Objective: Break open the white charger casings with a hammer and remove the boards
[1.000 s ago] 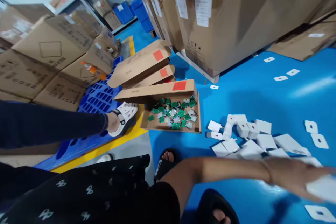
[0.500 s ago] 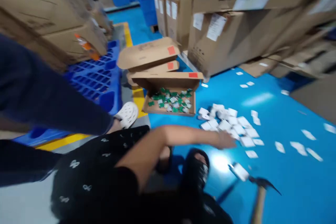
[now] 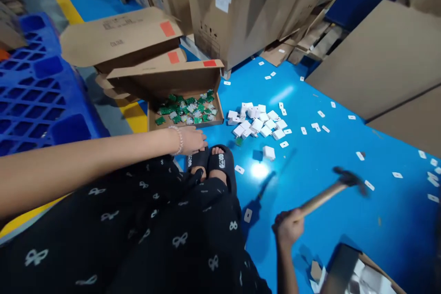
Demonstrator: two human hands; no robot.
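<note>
Your right hand (image 3: pixel 287 227) is closed on the end of the wooden hammer (image 3: pixel 322 197), so the head stands free beyond it. Your open left hand (image 3: pixel 191 141) rests over your black sandal (image 3: pixel 220 163), just near the cardboard box (image 3: pixel 182 85) of green boards (image 3: pixel 182 110).

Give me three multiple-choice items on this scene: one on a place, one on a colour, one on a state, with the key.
1. Which side of the open cardboard box does the heap of white pieces lie on? A left B right C behind
2. What colour are the circuit boards in it? A green B red C yellow
3. The wooden-handled hammer in the right hand is: A lying on the floor B inside the box C held up

1 B: the heap lies on the blue floor, right of the box.
2 A: the boards show green.
3 C: the hand grips the handle, head in the air.
</note>
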